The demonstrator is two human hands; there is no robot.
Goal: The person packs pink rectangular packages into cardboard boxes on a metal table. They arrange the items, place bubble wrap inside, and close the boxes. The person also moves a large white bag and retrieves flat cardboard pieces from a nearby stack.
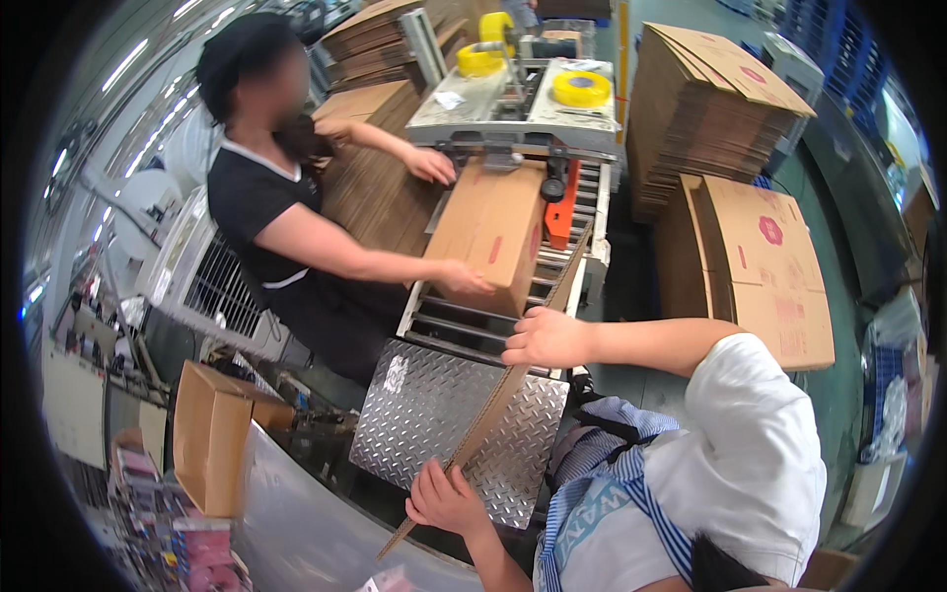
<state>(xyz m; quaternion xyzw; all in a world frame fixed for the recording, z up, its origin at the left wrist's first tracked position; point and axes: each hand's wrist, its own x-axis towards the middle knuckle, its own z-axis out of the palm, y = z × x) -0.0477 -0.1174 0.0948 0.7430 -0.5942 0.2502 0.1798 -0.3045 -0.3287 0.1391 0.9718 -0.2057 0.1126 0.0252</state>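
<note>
A flattened cardboard carton (505, 397) stands on edge, seen almost edge-on, slanting across the conveyor's near end. My left hand (449, 499) grips its lower part, fingers bent over the edge. Farther up, my right hand (543, 337) is closed over the same carton's upper edge. Beyond it a closed brown box (485, 232) lies on the roller conveyor (449, 333), its far end under the taping machine (493, 146). A co-worker on the left rests one hand on the box's near end; the other hand is near its far left side.
A diamond-plate metal sheet (395, 419) adjoins the rollers. Stacked flat cartons (691, 128) and more leaning cartons (774, 261) stand at right. An open carton (202, 434) sits at lower left. Yellow tape rolls (582, 89) lie on the machine.
</note>
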